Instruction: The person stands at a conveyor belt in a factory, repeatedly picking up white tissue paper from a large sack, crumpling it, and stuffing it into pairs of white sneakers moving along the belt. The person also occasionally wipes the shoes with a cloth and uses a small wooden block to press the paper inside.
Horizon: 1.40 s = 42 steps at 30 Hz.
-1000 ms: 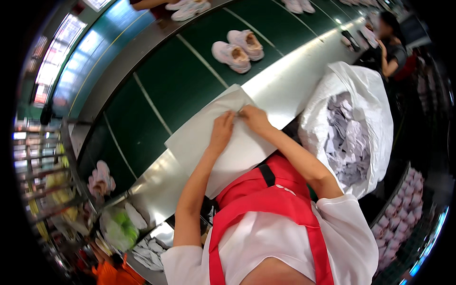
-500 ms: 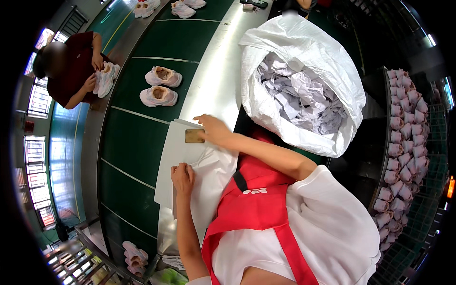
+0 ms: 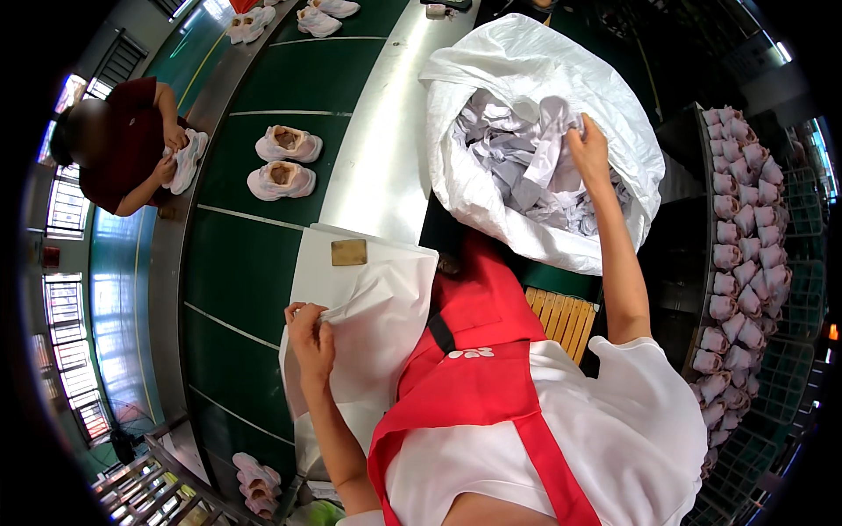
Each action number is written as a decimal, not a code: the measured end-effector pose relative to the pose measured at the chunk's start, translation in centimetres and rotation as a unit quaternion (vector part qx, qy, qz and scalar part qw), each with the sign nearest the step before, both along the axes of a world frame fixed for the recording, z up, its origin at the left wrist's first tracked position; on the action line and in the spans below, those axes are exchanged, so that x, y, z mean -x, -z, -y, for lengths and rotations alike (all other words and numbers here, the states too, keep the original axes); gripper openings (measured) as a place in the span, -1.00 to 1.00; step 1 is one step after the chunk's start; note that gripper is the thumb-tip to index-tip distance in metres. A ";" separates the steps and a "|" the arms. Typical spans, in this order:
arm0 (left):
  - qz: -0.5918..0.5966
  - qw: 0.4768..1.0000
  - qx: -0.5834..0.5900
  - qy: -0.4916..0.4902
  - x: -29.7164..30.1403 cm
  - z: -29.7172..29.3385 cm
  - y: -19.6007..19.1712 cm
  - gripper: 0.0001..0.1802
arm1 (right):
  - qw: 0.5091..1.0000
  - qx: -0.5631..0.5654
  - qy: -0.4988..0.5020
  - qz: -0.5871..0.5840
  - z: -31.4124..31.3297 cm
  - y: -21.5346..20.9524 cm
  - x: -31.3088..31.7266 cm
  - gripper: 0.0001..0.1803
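Observation:
My right hand (image 3: 591,153) reaches over a big white woven sack (image 3: 627,105), its fingertips closed on a crumpled piece of white paper (image 3: 551,140) at the top of the heap inside. On the left, my left hand (image 3: 311,344) has its fingers curled at the edge of a stack of large white paper sheets (image 3: 377,337); the top sheet is creased beside it. A flat, brass-coloured block (image 3: 348,252) rests on the far part of the sheets. The stack lies on the metal ledge, partly over the green belt.
A green conveyor belt (image 3: 237,263) with white cross lines carries pairs of pale sneakers (image 3: 285,162). Across it, a person in dark red (image 3: 127,131) handles a shoe. Racks of shoes (image 3: 741,254) stand at right, and a slatted yellow surface (image 3: 561,320) lies below the sack.
My right hand has moved from the sheets beside the block to the sack and its crumpled paper. My left hand has shifted slightly left and nearer, and the top sheet has moved with more creases.

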<state>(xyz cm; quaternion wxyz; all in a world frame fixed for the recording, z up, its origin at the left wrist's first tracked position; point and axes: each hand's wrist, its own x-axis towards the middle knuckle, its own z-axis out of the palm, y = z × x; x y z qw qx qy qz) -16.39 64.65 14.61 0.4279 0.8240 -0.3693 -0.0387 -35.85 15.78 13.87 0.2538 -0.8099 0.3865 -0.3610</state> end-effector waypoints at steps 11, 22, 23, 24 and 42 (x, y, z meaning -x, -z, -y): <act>0.049 0.982 -0.003 0.185 2.8 8.6 -11.8 -0.81 | 0.792 -0.284 -0.538 -0.062 -22.4 -7.3 -8.7 -0.72; -0.144 0.982 0.058 -0.112 4.3 4.4 -10.3 -0.67 | 0.974 0.104 -0.058 -0.191 -6.6 3.4 -3.1 -0.51; -0.158 0.983 0.020 -0.093 3.8 3.6 -9.8 -0.68 | 0.917 0.284 0.045 -0.277 -4.3 5.4 -2.3 -0.45; -0.173 0.982 -0.015 -0.073 2.8 2.4 -9.2 -0.70 | 0.893 0.303 0.071 -0.325 -1.9 7.3 -1.4 -0.42; 0.043 0.987 -0.095 0.118 4.1 1.2 -11.9 -0.77 | 0.996 -0.012 0.058 -0.072 -1.4 -6.3 -1.7 -0.52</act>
